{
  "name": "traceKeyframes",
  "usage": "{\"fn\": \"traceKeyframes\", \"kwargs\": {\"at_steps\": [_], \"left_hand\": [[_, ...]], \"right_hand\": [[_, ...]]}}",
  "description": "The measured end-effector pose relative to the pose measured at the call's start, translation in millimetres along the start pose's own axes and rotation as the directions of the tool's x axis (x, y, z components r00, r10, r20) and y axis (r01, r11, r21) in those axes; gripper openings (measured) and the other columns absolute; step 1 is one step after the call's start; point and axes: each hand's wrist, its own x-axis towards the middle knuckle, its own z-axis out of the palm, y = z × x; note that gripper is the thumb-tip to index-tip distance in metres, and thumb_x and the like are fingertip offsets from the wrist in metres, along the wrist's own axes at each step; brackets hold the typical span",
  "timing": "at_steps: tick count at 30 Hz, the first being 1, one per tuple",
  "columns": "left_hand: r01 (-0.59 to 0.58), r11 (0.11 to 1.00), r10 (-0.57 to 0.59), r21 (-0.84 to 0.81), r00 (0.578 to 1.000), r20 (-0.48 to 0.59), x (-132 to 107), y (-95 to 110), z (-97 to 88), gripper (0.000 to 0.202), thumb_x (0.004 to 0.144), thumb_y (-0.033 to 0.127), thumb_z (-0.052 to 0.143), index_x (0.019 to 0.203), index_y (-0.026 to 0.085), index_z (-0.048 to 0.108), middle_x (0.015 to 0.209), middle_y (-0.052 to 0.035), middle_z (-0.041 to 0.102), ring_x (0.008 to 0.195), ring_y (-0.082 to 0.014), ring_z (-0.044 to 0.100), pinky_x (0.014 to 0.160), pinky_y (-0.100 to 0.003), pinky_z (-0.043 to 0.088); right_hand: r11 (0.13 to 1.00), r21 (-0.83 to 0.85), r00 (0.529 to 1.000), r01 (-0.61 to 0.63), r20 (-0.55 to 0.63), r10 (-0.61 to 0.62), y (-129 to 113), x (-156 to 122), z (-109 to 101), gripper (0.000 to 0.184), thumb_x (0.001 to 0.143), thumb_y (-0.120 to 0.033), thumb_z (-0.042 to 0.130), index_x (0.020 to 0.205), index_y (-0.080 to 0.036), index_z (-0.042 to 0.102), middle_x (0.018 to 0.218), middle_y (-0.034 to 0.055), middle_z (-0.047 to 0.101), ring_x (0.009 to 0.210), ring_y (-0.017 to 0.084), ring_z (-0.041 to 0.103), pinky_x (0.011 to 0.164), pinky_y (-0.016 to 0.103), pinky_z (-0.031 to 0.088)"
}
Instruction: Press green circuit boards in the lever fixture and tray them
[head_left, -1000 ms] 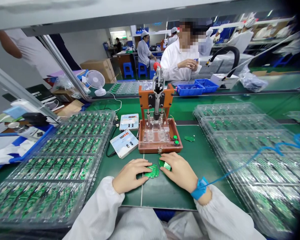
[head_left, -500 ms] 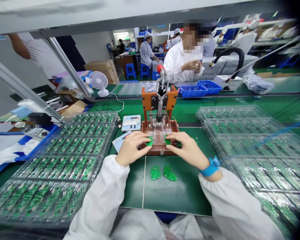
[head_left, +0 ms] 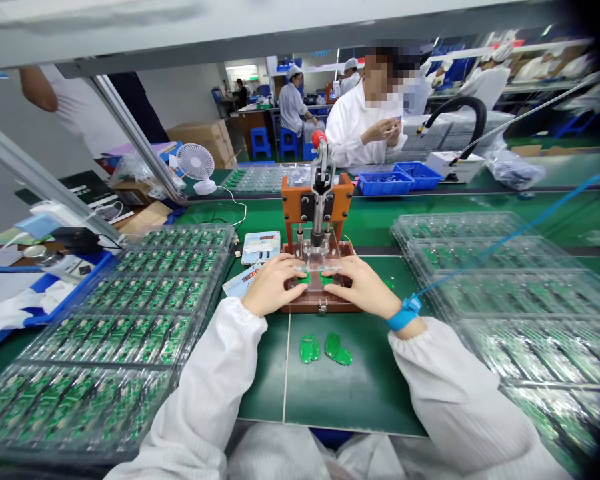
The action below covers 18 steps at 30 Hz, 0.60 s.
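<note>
Two green circuit boards lie at the bed of an orange and brown toggle press fixture (head_left: pixel 317 207), under its clear plate. My left hand (head_left: pixel 273 285) pinches the left circuit board (head_left: pixel 304 278) between thumb and fingers. On the other side, my right hand (head_left: pixel 363 287) has its thumb and fingers closed on the right circuit board (head_left: pixel 326 279). A blue wrist strap (head_left: pixel 405 313) circles my right wrist, its cord running off to the right. Several loose green circuit boards (head_left: pixel 310 349) rest on the green mat in front of the fixture.
Clear trays of circuit boards (head_left: pixel 120 320) stand at the left, and stacked clear trays (head_left: pixel 510 287) at the right. Small display boxes (head_left: pixel 261 247) sit left of the fixture. Behind are a white fan (head_left: pixel 196 163), blue bins (head_left: pixel 387 183) and a co-worker (head_left: pixel 367 127) handling something small.
Both hands have moved inward and brought the two circuit boards closer together at the fixture bed. The blue cord has swung up into a taut line on the right.
</note>
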Motion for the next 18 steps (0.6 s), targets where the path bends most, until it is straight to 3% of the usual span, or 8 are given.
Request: {"fn": "traceKeyframes", "kwargs": {"at_steps": [6, 10, 14, 18], "left_hand": [[0.038, 0.999, -0.04, -0.025, 0.994, -0.104, -14.5, 3.3, 12.6, 0.016, 0.093, 0.025, 0.066, 0.106, 0.02, 0.072, 0.137, -0.0103, 0.063, 0.137, -0.0314, 0.049, 0.115, -0.055, 0.043], [0.048, 0.999, -0.05, -0.012, 0.962, -0.268, -32.2, 15.5, 23.4, 0.028, 0.096, 0.025, 0.062, 0.123, 0.018, 0.064, 0.151, -0.0159, 0.048, 0.141, -0.0319, 0.045, 0.115, -0.055, 0.042], [-0.036, 0.999, 0.018, -0.034, 0.911, -0.412, -49.9, 41.9, 33.7, 0.031, 0.095, 0.015, 0.06, 0.126, 0.021, 0.061, 0.136, -0.0131, 0.06, 0.129, -0.0268, 0.054, 0.109, -0.049, 0.048], [-0.189, 0.98, 0.152, -0.064, 0.915, -0.373, -58.0, 65.3, 45.2, 0.03, 0.089, 0.009, 0.062, 0.117, 0.019, 0.064, 0.122, -0.0105, 0.068, 0.117, -0.0235, 0.061, 0.101, -0.041, 0.053]], "right_hand": [[0.998, -0.055, 0.998, 0.017, -0.055, -0.02, -1.8, -6.7, 5.5, 0.022, 0.093, -0.033, 0.069, 0.113, -0.023, 0.074, 0.115, 0.0067, 0.075, 0.113, 0.029, 0.061, 0.1, 0.049, 0.053], [0.994, -0.109, 0.996, 0.024, -0.078, -0.032, -2.7, -10.0, 8.6, 0.024, 0.095, -0.035, 0.066, 0.115, -0.024, 0.074, 0.112, 0.0076, 0.075, 0.116, 0.03, 0.06, 0.1, 0.051, 0.053], [0.993, -0.112, 0.993, 0.042, -0.1, -0.054, -1.4, -10.9, 9.2, 0.025, 0.096, -0.037, 0.064, 0.114, -0.023, 0.074, 0.11, 0.0085, 0.076, 0.119, 0.031, 0.059, 0.102, 0.052, 0.052], [0.998, -0.036, 0.992, 0.045, -0.115, -0.049, -1.2, -13.3, 9.7, 0.024, 0.095, -0.037, 0.065, 0.112, -0.024, 0.075, 0.111, 0.008, 0.076, 0.129, 0.033, 0.055, 0.107, 0.056, 0.049]]}}
